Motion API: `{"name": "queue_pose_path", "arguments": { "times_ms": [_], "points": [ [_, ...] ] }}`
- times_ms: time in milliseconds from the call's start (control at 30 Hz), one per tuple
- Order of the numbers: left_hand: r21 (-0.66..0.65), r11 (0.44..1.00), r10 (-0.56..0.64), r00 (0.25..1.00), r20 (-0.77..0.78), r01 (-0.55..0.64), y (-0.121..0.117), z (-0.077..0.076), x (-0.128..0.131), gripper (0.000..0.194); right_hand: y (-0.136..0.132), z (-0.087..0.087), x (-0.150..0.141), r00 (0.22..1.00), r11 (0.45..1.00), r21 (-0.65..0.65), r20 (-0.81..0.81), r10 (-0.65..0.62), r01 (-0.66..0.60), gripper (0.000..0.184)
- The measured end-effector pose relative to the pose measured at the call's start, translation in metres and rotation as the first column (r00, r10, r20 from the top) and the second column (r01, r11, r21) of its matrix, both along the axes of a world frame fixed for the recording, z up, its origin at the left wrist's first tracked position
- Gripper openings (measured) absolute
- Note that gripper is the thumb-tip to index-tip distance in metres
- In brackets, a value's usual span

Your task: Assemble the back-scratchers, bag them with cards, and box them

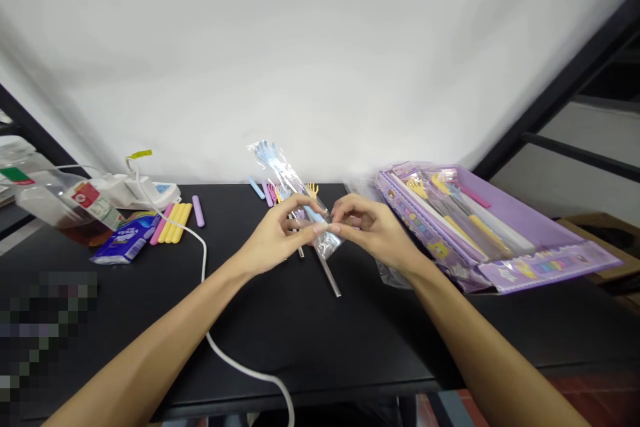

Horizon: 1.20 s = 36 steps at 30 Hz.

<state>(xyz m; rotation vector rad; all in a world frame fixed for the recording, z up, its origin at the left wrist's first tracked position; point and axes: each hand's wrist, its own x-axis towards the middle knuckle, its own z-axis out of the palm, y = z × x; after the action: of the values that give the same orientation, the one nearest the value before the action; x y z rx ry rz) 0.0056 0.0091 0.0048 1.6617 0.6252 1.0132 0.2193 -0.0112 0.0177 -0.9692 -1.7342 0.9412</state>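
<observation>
A light-blue back scratcher [267, 153] with a hand-shaped head lies slanted inside a clear plastic wrapper [289, 177]. My left hand [273, 237] pinches the wrapper's near end between thumb and fingers. From the other side my right hand [375, 230] pinches the same end, its fingertips almost meeting the left ones. Beyond and beneath my hands lie more back scratchers, among them a yellow one [313, 189] and a pink one [272, 193], partly hidden. A bare metal rod [329, 273] sticks out toward me below the wrapper.
On the right stands an open purple box [540, 213] holding wrapped scratchers. Yellow handle tubes [181, 223], a purple tube [199, 211], a blue tissue pack [125, 240], a bottle [85, 203] and a power strip [163, 195] sit left. A white cable [240, 367] crosses the black table [360, 347].
</observation>
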Motion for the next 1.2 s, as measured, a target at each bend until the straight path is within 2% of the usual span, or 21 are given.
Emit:
{"name": "queue_pose_path", "arguments": {
  "times_ms": [67, 133, 267, 367, 467, 567, 600, 700, 800, 833, 867, 900, 933, 967, 1000, 1067, 1133, 1200],
  "points": [
    [-0.017, 1.000, -0.017, 1.000, -0.014, 0.017, -0.003, -0.001, 0.001, 0.036, 0.001, -0.001, -0.001, 0.998, 0.988, -0.151, -0.050, -0.024, 0.016, 0.033],
    [-0.016, 1.000, -0.017, 0.999, -0.042, 0.016, -0.006, 0.000, 0.001, 0.044, 0.002, -0.001, -0.001, 1.000, 0.958, -0.286, -0.027, 0.005, -0.013, 0.037],
    [0.046, 0.999, 0.036, 0.985, -0.171, -0.029, -0.001, 0.005, -0.006, 0.061, 0.002, 0.002, 0.005, 0.986, 0.906, -0.411, 0.073, 0.147, -0.105, 0.035],
    [0.059, 0.971, 0.236, 0.969, -0.068, -0.232, 0.013, 0.005, -0.014, 0.051, 0.001, 0.005, 0.010, 0.969, 0.874, -0.458, 0.094, 0.229, -0.162, 0.037],
    [-0.015, 0.910, 0.414, 0.904, 0.106, -0.414, 0.028, -0.001, -0.021, 0.045, -0.002, 0.007, 0.012, 0.913, 0.798, -0.539, 0.121, 0.390, -0.270, 0.036],
    [-0.030, 0.880, 0.474, 0.874, 0.105, -0.473, 0.033, -0.008, -0.023, 0.042, -0.005, 0.005, 0.011, 0.813, 0.707, -0.601, 0.154, 0.561, -0.373, 0.029],
    [-0.015, 0.879, 0.477, 0.875, 0.088, -0.477, 0.033, -0.009, -0.022, 0.040, -0.006, 0.004, 0.010, 0.783, 0.692, -0.609, 0.178, 0.596, -0.389, 0.026],
    [0.036, 0.884, 0.464, 0.885, 0.037, -0.465, 0.031, -0.011, -0.020, 0.039, -0.006, 0.002, 0.010, 0.733, 0.705, -0.592, 0.263, 0.627, -0.391, 0.027],
    [0.058, 0.898, 0.437, 0.900, 0.002, -0.436, 0.028, -0.010, -0.019, 0.046, -0.005, 0.002, 0.011, 0.728, 0.728, -0.569, 0.300, 0.617, -0.382, 0.034],
    [0.056, 0.908, 0.417, 0.909, -0.010, -0.415, 0.027, -0.010, -0.018, 0.050, -0.003, 0.002, 0.012, 0.742, 0.749, -0.550, 0.310, 0.595, -0.370, 0.034],
    [0.049, 0.919, 0.392, 0.920, -0.020, -0.391, 0.026, -0.009, -0.017, 0.054, -0.002, 0.002, 0.013, 0.773, 0.793, -0.507, 0.332, 0.541, -0.337, 0.034],
    [0.033, 0.931, 0.366, 0.930, -0.024, -0.365, 0.025, -0.009, -0.016, 0.057, 0.000, 0.001, 0.013, 0.817, 0.861, -0.431, 0.371, 0.441, -0.269, 0.032],
    [0.010, 0.941, 0.339, 0.941, -0.023, -0.339, 0.024, -0.009, -0.015, 0.059, 0.002, 0.000, 0.014, 0.858, 0.935, -0.318, 0.425, 0.289, -0.158, 0.030],
    [-0.013, 0.948, 0.317, 0.948, -0.014, -0.317, 0.022, -0.009, -0.014, 0.058, 0.005, -0.003, 0.014, 0.871, 0.984, -0.177, 0.480, 0.099, -0.015, 0.026],
    [-0.026, 0.953, 0.303, 0.953, -0.002, -0.303, 0.021, -0.010, -0.012, 0.054, 0.007, -0.006, 0.014, 0.844, 0.991, -0.025, 0.527, -0.100, 0.133, 0.022],
    [-0.014, 0.957, 0.290, 0.957, -0.005, -0.290, 0.018, -0.011, -0.010, 0.039, 0.012, -0.014, 0.016, 0.698, 0.915, 0.230, 0.591, -0.403, 0.332, 0.014],
    [0.049, 0.958, 0.285, 0.957, -0.046, -0.283, 0.016, -0.011, -0.008, 0.026, 0.016, -0.021, 0.018, 0.572, 0.859, 0.350, 0.642, -0.511, 0.374, 0.018],
    [0.118, 0.955, 0.284, 0.955, -0.088, -0.273, 0.013, -0.011, -0.007, 0.020, 0.019, -0.026, 0.021, 0.513, 0.853, 0.389, 0.683, -0.520, 0.348, 0.025]
  ]
}}
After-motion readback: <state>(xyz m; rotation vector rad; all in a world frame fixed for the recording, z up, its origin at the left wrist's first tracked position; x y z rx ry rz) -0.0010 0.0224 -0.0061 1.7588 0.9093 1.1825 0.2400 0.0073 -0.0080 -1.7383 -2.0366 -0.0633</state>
